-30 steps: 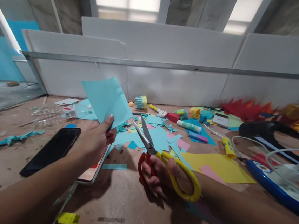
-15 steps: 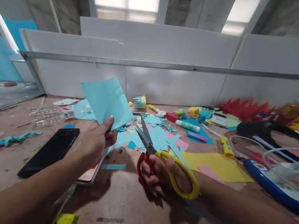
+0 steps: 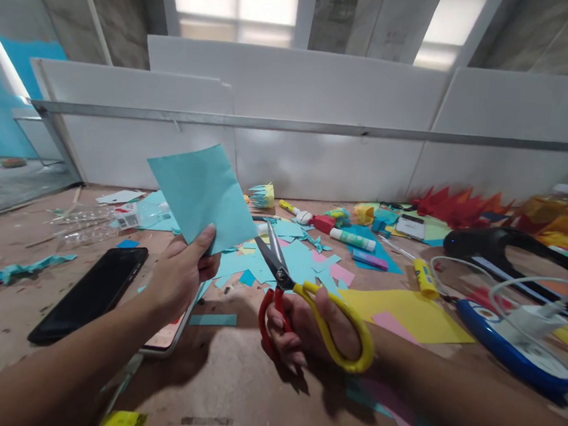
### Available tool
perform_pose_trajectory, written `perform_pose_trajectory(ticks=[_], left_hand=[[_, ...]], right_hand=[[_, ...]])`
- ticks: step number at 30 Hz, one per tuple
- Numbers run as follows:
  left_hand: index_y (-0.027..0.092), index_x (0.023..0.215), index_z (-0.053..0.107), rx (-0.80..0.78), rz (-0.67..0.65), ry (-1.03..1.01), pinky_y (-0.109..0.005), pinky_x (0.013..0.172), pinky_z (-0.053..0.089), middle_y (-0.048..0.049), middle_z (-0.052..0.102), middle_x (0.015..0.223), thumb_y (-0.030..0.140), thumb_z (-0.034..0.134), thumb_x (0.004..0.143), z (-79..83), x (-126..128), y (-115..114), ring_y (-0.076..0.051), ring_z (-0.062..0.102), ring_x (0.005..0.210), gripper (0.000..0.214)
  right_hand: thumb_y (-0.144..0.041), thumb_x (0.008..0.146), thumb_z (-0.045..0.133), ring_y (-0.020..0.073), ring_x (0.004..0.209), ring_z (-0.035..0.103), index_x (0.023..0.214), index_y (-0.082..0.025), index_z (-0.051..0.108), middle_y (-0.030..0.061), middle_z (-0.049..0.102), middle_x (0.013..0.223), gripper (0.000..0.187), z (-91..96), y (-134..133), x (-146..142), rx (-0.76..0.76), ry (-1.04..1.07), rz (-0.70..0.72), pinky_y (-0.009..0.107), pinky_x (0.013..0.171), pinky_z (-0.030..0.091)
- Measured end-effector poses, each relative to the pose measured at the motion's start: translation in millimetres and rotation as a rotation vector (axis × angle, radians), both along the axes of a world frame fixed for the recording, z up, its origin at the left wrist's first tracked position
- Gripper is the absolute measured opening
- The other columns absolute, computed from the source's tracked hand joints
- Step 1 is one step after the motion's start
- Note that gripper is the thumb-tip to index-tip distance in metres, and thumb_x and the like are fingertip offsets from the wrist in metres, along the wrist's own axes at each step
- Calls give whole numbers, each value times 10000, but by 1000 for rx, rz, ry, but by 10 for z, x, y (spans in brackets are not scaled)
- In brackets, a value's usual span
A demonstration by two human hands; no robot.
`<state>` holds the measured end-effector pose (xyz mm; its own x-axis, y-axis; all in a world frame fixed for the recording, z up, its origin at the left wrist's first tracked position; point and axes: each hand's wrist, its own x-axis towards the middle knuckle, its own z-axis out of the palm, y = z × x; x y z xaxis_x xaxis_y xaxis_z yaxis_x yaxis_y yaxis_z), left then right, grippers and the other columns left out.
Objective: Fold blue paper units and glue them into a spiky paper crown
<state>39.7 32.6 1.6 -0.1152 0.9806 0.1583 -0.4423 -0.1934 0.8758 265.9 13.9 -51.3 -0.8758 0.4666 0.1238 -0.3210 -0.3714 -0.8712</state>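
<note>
My left hand (image 3: 187,267) pinches a light-blue sheet of paper (image 3: 202,195) by its lower edge, thumb in front, holding it up above the table. In my right hand (image 3: 302,332) is a pair of scissors (image 3: 285,277) with one red and one yellow handle. Its blades are slightly parted and point up and left; the tips come close to the paper's lower right corner. Whether they touch it I cannot tell. Light-blue paper scraps (image 3: 294,264) lie on the table behind the scissors. A narrow blue strip (image 3: 213,319) lies between my hands.
A black phone (image 3: 90,295) lies left of my left forearm, and another phone (image 3: 166,339) is partly under it. Glue sticks (image 3: 352,239), yellow paper (image 3: 405,315), a blue power strip (image 3: 512,349) with cables and red spiky paper (image 3: 458,208) spread to the right. White panels (image 3: 319,163) stand behind.
The blue sheet has turned slightly, its right corner now lower and nearer the scissor tips. The scissor blades are a little closer together. The whole view has shifted slightly.
</note>
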Motion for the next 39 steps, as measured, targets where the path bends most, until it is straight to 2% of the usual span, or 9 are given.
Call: perform_pose_trajectory(ticks=[6, 10, 16, 22, 26, 31, 34, 39], left_hand=[[204, 633, 424, 27, -94, 45, -219, 456, 307, 81, 347, 542, 312, 830, 753, -64, -66, 7, -58, 330, 450, 437], [204, 628, 420, 73, -132, 74, -213, 450, 292, 82, 322, 519, 333, 804, 780, -43, -84, -7, -64, 320, 446, 432], [185, 612, 474, 6, -169, 131, -213, 454, 318, 52, 397, 542, 396, 814, 762, -57, -75, -15, -69, 376, 459, 427], [191, 578, 488, 31, -180, 161, -227, 417, 286, 41, 402, 486, 375, 790, 783, -69, -103, -15, -80, 371, 411, 409], [169, 593, 615, 41, -301, 244, -284, 445, 395, -39, 531, 433, 459, 710, 838, -85, -91, -46, -163, 512, 411, 392], [98, 745, 757, -1, -362, 231, -363, 606, 559, -183, 760, 700, 491, 751, 797, -69, -34, -114, -284, 715, 638, 396], [84, 831, 781, -73, -421, 231, -395, 684, 592, -210, 784, 790, 496, 771, 779, -50, -19, -145, -301, 744, 714, 415], [82, 844, 777, -76, -447, 209, -395, 683, 602, -209, 785, 782, 491, 787, 766, -48, -22, -149, -308, 754, 725, 416]], right_hand=[[-977, 718, 340, 83, 498, 403, 940, -179, 486, -58, 418, 672, 841, 96, 28, 100, -76, -22, 53, 226, 500, 391], [-968, 718, 377, 80, 503, 373, 929, -174, 496, -58, 408, 681, 831, 174, 32, 166, -15, -42, 62, 227, 493, 384], [-968, 737, 329, 79, 484, 346, 911, -177, 489, -67, 386, 661, 826, 204, 38, 182, 39, -59, 75, 230, 475, 368], [-972, 718, 367, 82, 478, 377, 912, -180, 489, -69, 397, 657, 824, 250, 71, 219, 68, -76, 89, 238, 490, 393], [-949, 748, 376, 81, 482, 361, 922, -180, 485, -68, 390, 667, 796, 272, 89, 239, 88, -54, 117, 246, 500, 407], [-957, 741, 367, 82, 500, 358, 936, -178, 478, -58, 402, 683, 811, 278, 111, 262, 90, -68, 101, 247, 504, 389], [-958, 752, 332, 82, 488, 368, 936, -181, 474, -63, 397, 678, 810, 297, 124, 278, 108, -57, 116, 248, 511, 400], [-951, 752, 354, 86, 520, 366, 947, -171, 491, -56, 407, 702, 815, 364, 136, 346, 91, -62, 42, 248, 539, 390]])
